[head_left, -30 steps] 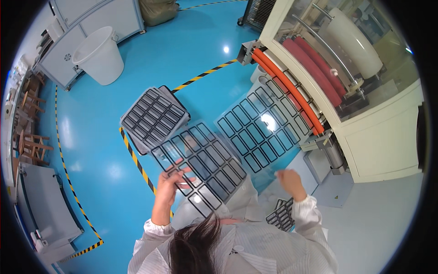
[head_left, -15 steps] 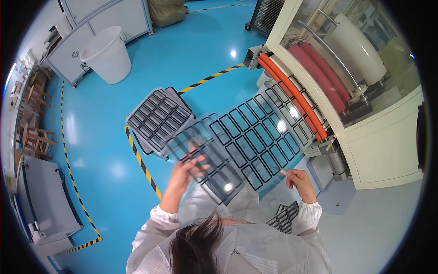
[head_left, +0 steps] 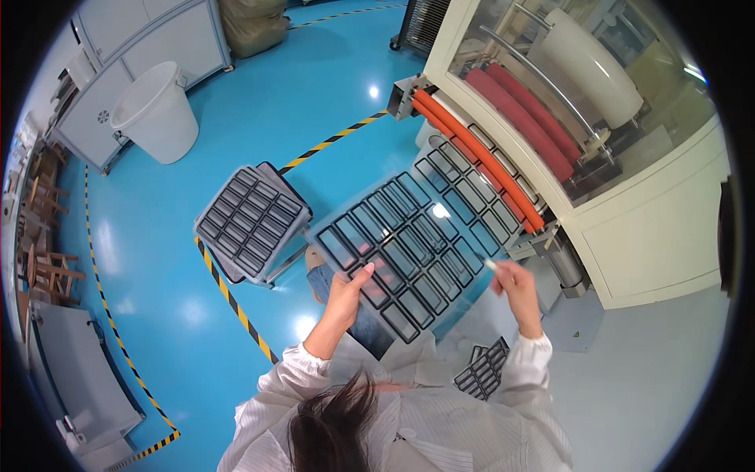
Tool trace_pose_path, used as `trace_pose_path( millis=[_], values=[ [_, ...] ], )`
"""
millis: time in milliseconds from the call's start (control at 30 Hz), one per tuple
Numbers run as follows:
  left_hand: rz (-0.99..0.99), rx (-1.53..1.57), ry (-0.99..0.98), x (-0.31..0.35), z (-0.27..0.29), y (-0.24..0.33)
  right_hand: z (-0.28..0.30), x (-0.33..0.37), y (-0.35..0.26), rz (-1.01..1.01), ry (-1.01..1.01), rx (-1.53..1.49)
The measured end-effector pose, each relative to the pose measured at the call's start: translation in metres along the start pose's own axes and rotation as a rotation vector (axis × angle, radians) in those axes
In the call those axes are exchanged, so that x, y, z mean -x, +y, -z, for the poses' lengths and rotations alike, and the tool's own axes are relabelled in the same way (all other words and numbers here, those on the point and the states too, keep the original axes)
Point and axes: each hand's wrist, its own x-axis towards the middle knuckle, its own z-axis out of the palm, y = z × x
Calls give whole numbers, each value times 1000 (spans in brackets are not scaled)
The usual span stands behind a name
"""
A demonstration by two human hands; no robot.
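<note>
My left hand is closed on the near left edge of a clear film sheet printed with black rectangular frames. The thumb lies on top, and the fingers show through from beneath. Toward the machine, this sheet overlaps more film of the same pattern, which stretches out from under an orange roller; whether the two are joined I cannot tell. My right hand, slightly blurred, pinches a small whitish piece beside the film's right edge. Its kind is too small to make out.
On a stand at the left lies a stack of framed sheets. Several framed pieces sit low beside my right sleeve. The cream machine stands at the right. Farther off are a white bin and striped floor tape.
The film in my left hand has swung up and toward the machine, now lying over the rest. My left hand has moved right; my right hand has risen a little with the whitish piece.
</note>
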Motion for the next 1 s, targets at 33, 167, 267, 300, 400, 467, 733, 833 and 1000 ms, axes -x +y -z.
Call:
trace_pose_path(
  millis=[33, 167, 267, 300, 400, 467, 733, 833, 1000],
  values=[
    [21, 27, -1, 1, -1, 2, -11, -18, 3, 52, 37, -19],
    [22, 41, 10, 8, -5, 7, -62, -83, -7, 252, 156, 238],
    [24, 6, 31, 16, -8, 14, -91, -122, -7, 405, 115, 464],
    [26, -4, 39, 18, -7, 15, -101, -130, -9, 427, 102, 488],
    [19, -18, 59, 23, -5, 17, -120, -145, -6, 614, 133, 511],
    [22, -24, 68, 27, -1, 19, -128, -148, -5, 596, 119, 525],
    [36, -80, 100, 36, 5, 23, -144, -144, -10, 481, 45, 530],
    [44, -96, 102, 38, 9, 24, -150, -146, -3, 500, 48, 569],
    [58, -112, 118, 44, 13, 27, -164, -146, -5, 550, 66, 686]
  ],
)
